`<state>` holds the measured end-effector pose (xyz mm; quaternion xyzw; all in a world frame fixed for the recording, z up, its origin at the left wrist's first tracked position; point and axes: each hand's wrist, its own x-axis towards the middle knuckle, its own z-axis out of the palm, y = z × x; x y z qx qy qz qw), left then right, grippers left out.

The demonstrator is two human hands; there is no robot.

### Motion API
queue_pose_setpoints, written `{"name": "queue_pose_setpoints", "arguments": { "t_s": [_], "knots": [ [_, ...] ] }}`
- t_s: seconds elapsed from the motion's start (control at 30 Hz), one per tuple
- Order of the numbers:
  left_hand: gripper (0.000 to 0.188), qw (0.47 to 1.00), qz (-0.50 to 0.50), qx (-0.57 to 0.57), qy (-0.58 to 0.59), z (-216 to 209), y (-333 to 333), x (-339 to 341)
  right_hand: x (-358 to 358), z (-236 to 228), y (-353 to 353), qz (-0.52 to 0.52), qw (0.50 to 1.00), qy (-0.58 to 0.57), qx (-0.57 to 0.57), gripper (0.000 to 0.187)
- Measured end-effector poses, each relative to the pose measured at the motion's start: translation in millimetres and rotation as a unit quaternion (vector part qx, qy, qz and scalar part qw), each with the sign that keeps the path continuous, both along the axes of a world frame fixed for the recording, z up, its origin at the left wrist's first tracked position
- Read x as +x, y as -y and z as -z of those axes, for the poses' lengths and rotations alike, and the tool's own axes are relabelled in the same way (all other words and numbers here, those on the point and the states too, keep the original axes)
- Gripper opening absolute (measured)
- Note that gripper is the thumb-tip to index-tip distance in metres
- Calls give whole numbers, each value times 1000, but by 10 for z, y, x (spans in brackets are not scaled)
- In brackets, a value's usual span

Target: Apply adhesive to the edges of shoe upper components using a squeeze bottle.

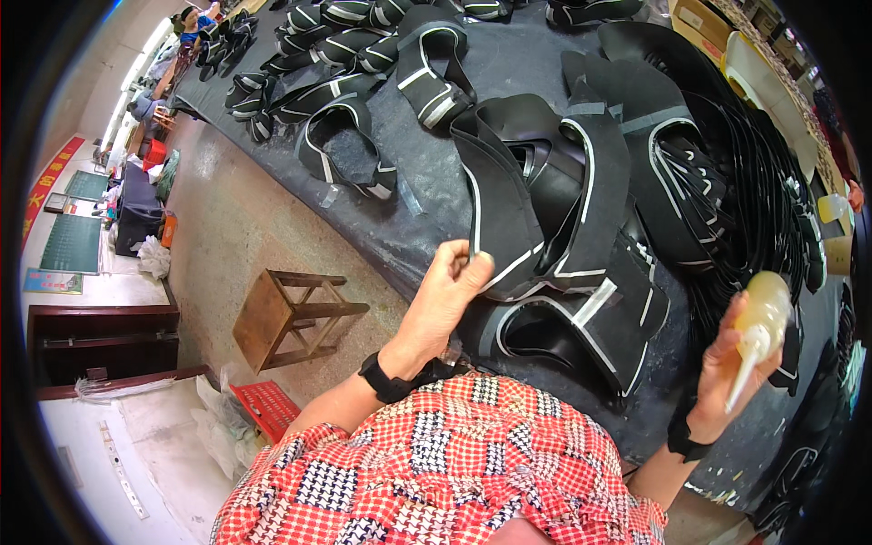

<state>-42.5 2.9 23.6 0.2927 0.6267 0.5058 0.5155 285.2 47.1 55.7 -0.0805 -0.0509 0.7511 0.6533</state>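
My left hand pinches the near edge of a black shoe upper between thumb and fingers. White lines run along the upper's edges. Raised at the right, my right hand is wrapped round a squeeze bottle of yellowish liquid. Its thin white nozzle points down and toward me, apart from the uppers. Just in front of my body lies another black upper with a pale strip across it. How far my left fingers reach behind the edge is hidden.
A dark-covered table carries more looped uppers at the far left and a thick stack of black pieces at the right. A wooden stool stands on the floor to the left, near a red basket. Another person is far off.
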Motion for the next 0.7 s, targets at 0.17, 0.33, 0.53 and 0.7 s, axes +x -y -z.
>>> {"name": "queue_pose_setpoints", "arguments": {
  "t_s": [0.17,0.33,0.53,0.7],
  "knots": [
    [44,962,60,80,-254,49,142,139,-416,-47,24,-97,993,-10,-69,52],
    [35,901,4,277,-335,-184,-73,123,-747,-174,22,-116,990,18,-83,55],
    [42,800,207,431,-363,-830,-412,72,-934,-367,8,-156,986,17,-49,65],
    [35,800,344,467,-158,-832,-452,0,-954,-284,107,-147,989,27,-7,72]
  ]
}}
